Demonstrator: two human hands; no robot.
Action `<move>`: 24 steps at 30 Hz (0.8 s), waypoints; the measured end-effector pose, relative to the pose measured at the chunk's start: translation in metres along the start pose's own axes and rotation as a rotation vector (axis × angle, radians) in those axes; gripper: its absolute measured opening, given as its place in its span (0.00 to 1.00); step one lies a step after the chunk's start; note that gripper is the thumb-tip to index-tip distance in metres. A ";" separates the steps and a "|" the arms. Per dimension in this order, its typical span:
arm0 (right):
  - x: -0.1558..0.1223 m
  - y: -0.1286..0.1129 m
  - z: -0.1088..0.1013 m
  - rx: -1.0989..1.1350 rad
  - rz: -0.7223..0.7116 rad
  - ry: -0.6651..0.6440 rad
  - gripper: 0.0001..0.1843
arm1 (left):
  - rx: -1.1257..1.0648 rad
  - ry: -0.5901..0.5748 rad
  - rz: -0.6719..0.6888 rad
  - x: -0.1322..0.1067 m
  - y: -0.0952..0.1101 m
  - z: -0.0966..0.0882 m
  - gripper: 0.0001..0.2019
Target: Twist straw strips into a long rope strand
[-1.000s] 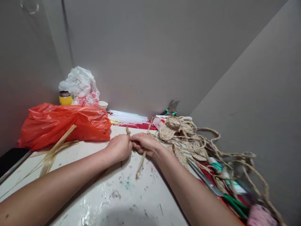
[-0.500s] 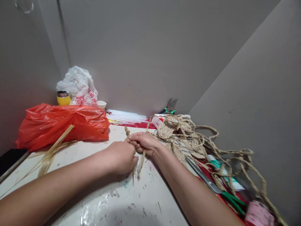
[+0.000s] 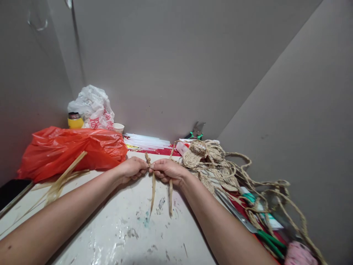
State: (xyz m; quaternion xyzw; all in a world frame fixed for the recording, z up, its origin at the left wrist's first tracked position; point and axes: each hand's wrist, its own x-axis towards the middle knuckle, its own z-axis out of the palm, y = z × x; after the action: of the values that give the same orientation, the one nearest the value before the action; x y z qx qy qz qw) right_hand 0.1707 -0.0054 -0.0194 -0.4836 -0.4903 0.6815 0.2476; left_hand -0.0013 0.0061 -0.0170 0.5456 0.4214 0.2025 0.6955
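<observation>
Between my fingertips is a short braided straw cord [image 3: 148, 158], its knotted end pointing away from me. My left hand [image 3: 134, 168] pinches it from the left. My right hand [image 3: 168, 170] pinches it from the right, the fingertips of both hands nearly touching. Two flat straw strips hang toward me below the hands: one straw strip [image 3: 152, 195] under the meeting point, the other [image 3: 170, 197] under my right palm. The exact grip on each strand is hidden by the fingers.
A heap of braided straw rope [image 3: 217, 162] lies at the right, beside green-handled scissors [image 3: 248, 222] and a tube [image 3: 259, 209]. Pruning shears [image 3: 197, 132] lean at the back wall. On the left are a red plastic bag [image 3: 74, 147], loose straw strips [image 3: 59, 186] and a phone [image 3: 13, 193].
My left hand has moved up and away from me, from below the cord to beside my right fingertips. Both hanging strips now show more fully. The view has shifted slightly.
</observation>
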 end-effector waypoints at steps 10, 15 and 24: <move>-0.006 -0.006 0.014 -0.558 -0.134 0.248 0.13 | 0.277 0.136 0.006 0.002 0.002 -0.001 0.13; -0.007 -0.006 0.019 -0.808 -0.219 0.375 0.11 | 0.359 0.198 0.020 0.004 0.000 0.000 0.10; -0.010 -0.003 0.023 -1.063 -0.289 0.453 0.11 | 0.290 0.118 -0.018 0.009 0.000 -0.006 0.13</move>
State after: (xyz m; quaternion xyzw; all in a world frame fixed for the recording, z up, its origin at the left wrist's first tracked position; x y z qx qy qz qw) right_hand 0.1532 -0.0222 -0.0109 -0.6028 -0.7602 0.1817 0.1602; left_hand -0.0013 0.0161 -0.0204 0.6236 0.4914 0.1648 0.5852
